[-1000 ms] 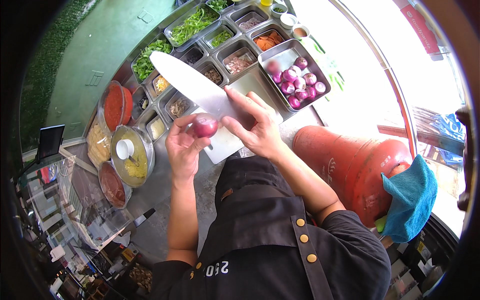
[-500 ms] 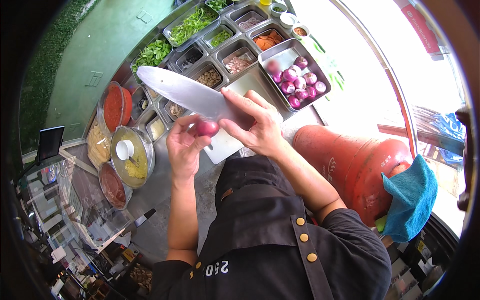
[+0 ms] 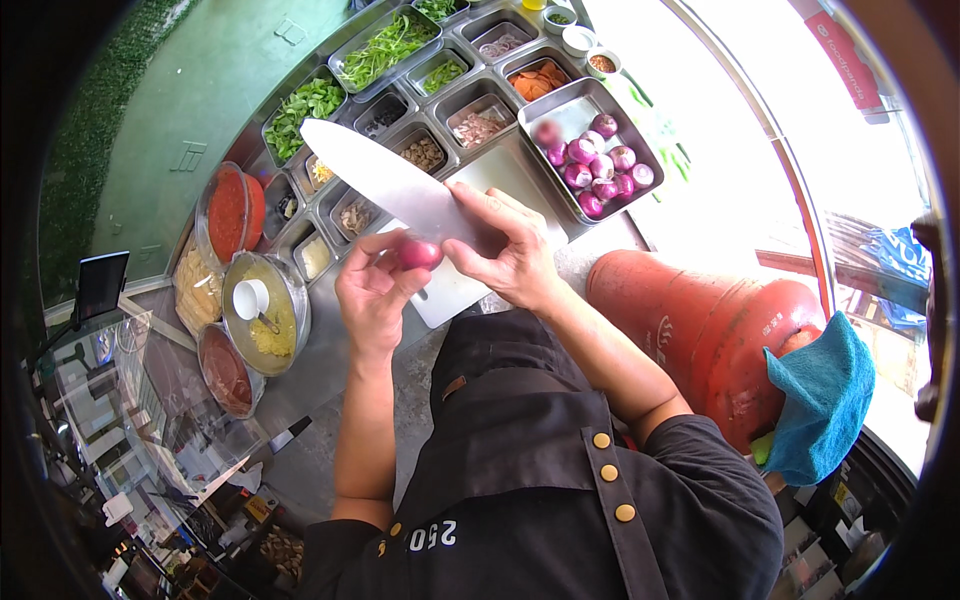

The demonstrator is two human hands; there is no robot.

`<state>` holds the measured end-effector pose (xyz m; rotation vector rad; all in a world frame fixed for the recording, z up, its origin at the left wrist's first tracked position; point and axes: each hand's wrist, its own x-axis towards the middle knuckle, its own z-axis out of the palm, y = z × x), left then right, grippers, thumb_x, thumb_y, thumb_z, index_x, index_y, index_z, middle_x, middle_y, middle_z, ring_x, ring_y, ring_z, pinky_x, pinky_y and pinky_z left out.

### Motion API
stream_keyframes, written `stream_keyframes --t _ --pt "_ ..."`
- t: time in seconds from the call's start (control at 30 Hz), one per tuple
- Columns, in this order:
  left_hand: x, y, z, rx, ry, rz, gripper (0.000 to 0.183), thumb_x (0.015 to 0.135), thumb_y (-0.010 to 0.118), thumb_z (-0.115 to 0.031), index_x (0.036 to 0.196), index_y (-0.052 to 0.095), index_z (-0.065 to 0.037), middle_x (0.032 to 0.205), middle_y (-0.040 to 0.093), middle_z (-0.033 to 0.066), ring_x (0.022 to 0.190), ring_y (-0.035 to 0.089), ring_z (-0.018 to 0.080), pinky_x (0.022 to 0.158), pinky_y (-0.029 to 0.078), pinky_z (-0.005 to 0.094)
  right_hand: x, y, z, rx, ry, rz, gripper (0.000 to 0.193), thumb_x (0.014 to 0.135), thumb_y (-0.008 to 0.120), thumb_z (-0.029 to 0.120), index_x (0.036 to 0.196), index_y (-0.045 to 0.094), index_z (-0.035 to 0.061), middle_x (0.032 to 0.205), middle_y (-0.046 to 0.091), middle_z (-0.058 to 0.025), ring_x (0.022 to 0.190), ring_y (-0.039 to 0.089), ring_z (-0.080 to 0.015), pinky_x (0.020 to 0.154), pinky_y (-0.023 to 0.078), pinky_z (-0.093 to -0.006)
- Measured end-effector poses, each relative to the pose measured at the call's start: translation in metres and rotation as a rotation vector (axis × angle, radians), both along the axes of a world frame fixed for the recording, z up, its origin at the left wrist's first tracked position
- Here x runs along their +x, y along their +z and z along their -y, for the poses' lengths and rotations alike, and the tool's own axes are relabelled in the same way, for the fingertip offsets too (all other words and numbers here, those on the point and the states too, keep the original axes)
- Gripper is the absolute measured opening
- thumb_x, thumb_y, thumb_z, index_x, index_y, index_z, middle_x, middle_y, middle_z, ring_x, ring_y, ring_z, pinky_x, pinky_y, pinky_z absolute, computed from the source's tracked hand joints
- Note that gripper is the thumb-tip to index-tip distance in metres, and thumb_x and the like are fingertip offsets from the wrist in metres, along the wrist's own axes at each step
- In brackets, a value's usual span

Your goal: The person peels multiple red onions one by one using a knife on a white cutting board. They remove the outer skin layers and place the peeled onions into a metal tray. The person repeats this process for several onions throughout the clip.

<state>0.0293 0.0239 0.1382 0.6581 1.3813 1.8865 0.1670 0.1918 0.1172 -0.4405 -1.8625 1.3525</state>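
A small red onion (image 3: 420,253) is pinched between the fingers and thumb of my left hand (image 3: 372,290). My right hand (image 3: 520,255) grips a wide-bladed kitchen knife (image 3: 385,185), its fingers along the blade near the handle, which my hand hides. The blade points away to the far left, above the trays, and its heel end is close beside the onion. Beneath both hands lies a white cutting board (image 3: 450,292), partly covered by them. To the right of the knife, a metal tray (image 3: 630,120) holds several purple-red onions (image 3: 602,168).
Metal inserts with greens (image 3: 390,48), carrot slices (image 3: 538,80) and chopped meat or vegetables line the counter ahead. Bowls of red sauce (image 3: 232,215) and yellow paste (image 3: 270,335) stand left. A red gas cylinder (image 3: 690,330) with a teal cloth (image 3: 825,400) is at right.
The knife blade has tilted, its tip shifting right and slightly away from me. The left hand and onion have moved slightly right and up; both grips stay the same.
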Motion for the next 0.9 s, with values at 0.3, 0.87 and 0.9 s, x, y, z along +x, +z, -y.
stream_keyframes --t 0.3,0.87,0.9 --pt "-0.001 0.003 -0.001 -0.035 -0.039 0.005 0.051 0.089 0.095 0.000 0.132 0.068 0.004 0.124 0.077 0.0147 0.113 0.075 0.0214 0.103 0.061 0.0350 0.008 -0.002 -0.002 -0.042 0.060 0.059 0.066 0.084 0.090 0.017 0.147 0.073 0.0033 0.094 0.067 -0.0121 0.084 0.066 -0.0233 0.077 0.053 -0.0358" --pt "-0.002 0.011 -0.001 0.027 -0.040 0.029 0.053 0.089 0.096 -0.001 0.133 0.067 0.004 0.123 0.078 0.0163 0.113 0.076 0.0236 0.105 0.062 0.0370 0.007 0.006 0.004 -0.054 -0.051 0.041 0.067 0.088 0.092 0.022 0.152 0.074 0.0130 0.089 0.061 -0.0076 0.078 0.063 -0.0200 0.073 0.053 -0.0346" --pt "-0.002 0.012 0.000 0.026 -0.044 0.030 0.054 0.088 0.096 -0.002 0.134 0.067 0.003 0.124 0.078 0.0162 0.113 0.076 0.0236 0.105 0.062 0.0369 0.008 0.008 0.004 -0.031 -0.045 0.039 0.068 0.088 0.092 0.022 0.152 0.074 0.0135 0.088 0.060 -0.0074 0.078 0.063 -0.0199 0.073 0.053 -0.0347"
